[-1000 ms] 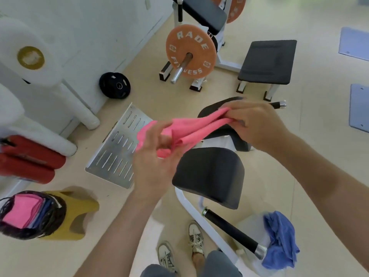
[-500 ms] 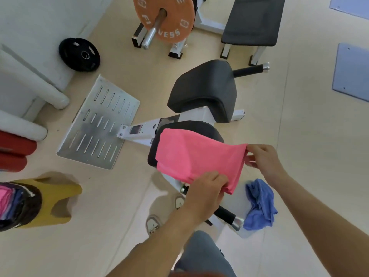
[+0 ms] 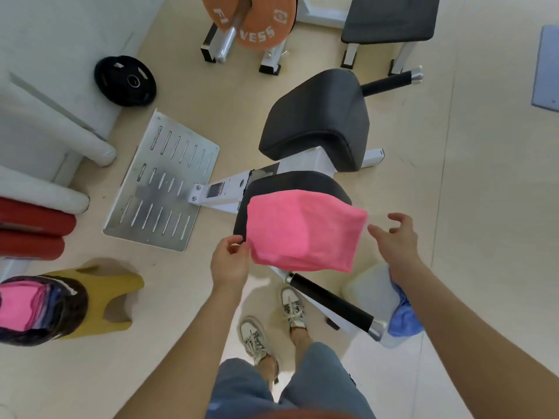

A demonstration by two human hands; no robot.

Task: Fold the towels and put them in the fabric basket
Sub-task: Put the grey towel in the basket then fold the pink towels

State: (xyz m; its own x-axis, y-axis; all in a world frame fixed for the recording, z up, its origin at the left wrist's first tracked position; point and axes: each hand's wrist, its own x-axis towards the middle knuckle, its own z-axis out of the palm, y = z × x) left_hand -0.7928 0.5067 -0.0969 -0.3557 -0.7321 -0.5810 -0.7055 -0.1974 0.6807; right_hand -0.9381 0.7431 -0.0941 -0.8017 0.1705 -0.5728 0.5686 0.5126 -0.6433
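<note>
A folded pink towel [image 3: 304,231] lies draped over the near black seat pad [image 3: 290,184] of a white-framed gym machine, its lower edge hanging past the pad's front. The left hand [image 3: 230,261] is at the towel's lower left corner — thumb and forefinger closed together right at the cloth's edge, though whether they actually pinch the fabric or only touch it cannot be told. The right hand [image 3: 394,240] is just beside the towel's right edge, its fingers [image 3: 376,230] spread and loosely curled, holding nothing; a narrow gap shows between the fingertips and the cloth.

The fabric basket [image 3: 39,309] stands on the floor at the far left, dark-rimmed, with pink and bluish folded towels already inside. A mustard-yellow stool-like piece [image 3: 106,294] sits against its right side. A crumpled blue towel [image 3: 403,319] lies on a pale surface low on the right, partly hidden behind the right forearm, next to the machine's black-gripped handle [image 3: 332,302].

Farther off — a second black pad [image 3: 317,119], a slotted metal footplate [image 3: 165,182], a black weight plate [image 3: 125,81] leaning by the wall, an orange weight plate [image 3: 251,19] on a bar and a black bench [image 3: 390,18]. The person's sneakers [image 3: 273,323] stand just below the towel.
</note>
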